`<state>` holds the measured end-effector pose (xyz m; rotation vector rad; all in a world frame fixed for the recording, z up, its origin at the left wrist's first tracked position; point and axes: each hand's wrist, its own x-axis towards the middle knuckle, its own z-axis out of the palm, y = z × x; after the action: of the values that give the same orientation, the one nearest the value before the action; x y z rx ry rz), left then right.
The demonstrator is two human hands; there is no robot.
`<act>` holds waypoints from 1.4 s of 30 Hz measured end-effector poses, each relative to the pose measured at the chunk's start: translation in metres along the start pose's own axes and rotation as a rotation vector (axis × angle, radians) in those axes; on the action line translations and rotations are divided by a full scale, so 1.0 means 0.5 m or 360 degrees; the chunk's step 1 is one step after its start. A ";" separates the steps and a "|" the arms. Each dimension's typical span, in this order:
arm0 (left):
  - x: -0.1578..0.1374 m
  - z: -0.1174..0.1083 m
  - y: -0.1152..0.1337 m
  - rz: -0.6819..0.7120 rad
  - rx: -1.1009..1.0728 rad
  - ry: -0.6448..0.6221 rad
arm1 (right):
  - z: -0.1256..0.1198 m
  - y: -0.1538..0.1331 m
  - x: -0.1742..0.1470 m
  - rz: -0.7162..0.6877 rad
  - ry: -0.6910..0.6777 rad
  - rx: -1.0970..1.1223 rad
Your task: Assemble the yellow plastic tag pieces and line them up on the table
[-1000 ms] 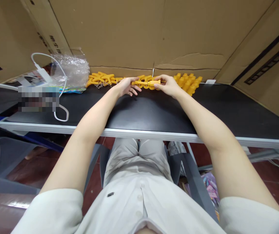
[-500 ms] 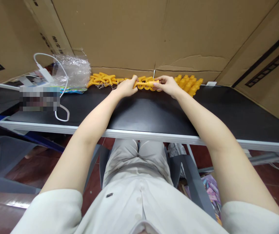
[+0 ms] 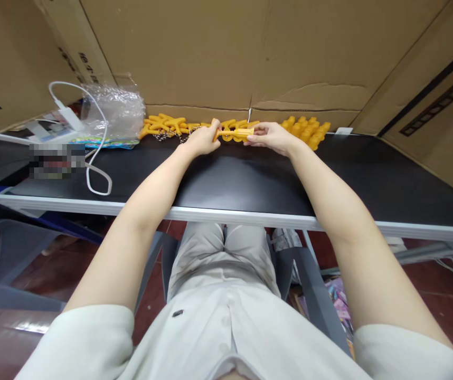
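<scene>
Over the back of the black tabletop, my left hand (image 3: 203, 139) is closed around a yellow plastic piece (image 3: 216, 126). From the right, the fingers of my right hand (image 3: 271, 137) pinch a yellow plastic tube (image 3: 243, 132). A thin stem spans the gap between the two parts; whether they are joined cannot be made out. Behind both hands lie more yellow pieces, some with round ends, partly hidden. Left of my left hand is a pile of branched yellow pieces (image 3: 167, 124) with small metal chains (image 3: 162, 135). Several yellow cylindrical pieces (image 3: 309, 132) stand packed together beyond my right hand.
Clear plastic bags (image 3: 118, 108) lie at the left over colourful flat packets, beside a white cable (image 3: 100, 153) with a plug. Cardboard (image 3: 210, 53) walls the back and sides. A metal edge (image 3: 242, 215) runs along the front of the black table (image 3: 369, 174).
The yellow tube has turned slightly and shows more of its side between my hands. Both hands keep nearly the same place, and the camera view has shifted a little.
</scene>
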<state>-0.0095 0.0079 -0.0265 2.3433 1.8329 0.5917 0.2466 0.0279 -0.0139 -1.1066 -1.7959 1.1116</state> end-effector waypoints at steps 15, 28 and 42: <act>-0.009 -0.001 0.021 0.0050 -0.0055 0.0009 | -0.015 0.019 0.000 0.0170 -0.0078 -0.0088; -0.016 0.000 0.039 0.0112 -0.0114 0.0050 | -0.013 0.026 0.001 0.0185 0.0142 -0.0204; -0.014 -0.006 0.034 0.0018 -0.0221 0.0031 | -0.038 0.003 -0.025 0.0199 -0.0010 0.0058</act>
<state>0.0033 -0.0039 -0.0199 2.2673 1.7278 0.7208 0.2684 0.0222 -0.0102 -1.2085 -1.7236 1.2175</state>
